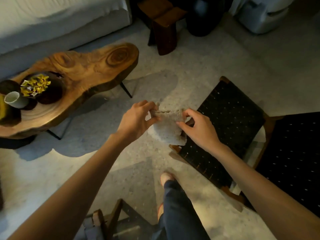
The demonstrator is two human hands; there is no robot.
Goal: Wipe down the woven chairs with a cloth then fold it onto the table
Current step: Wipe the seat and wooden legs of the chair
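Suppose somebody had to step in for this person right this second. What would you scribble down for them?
Left hand pinches one top corner of the cloth; right hand pinches the other.
The cloth hangs doubled in midair, between the wooden slab table and the black woven chair.
Done: wiping seems over, though this view cannot confirm it.
Left: finish folding, then lay the cloth on the table.

Left of the grip, a wooden table (90, 66) stands on the speckled floor (199, 63), carrying a pale cup (14, 99) and a dark bowl (52, 94) of yellow wrappers; just right, a woven chair (230, 115).
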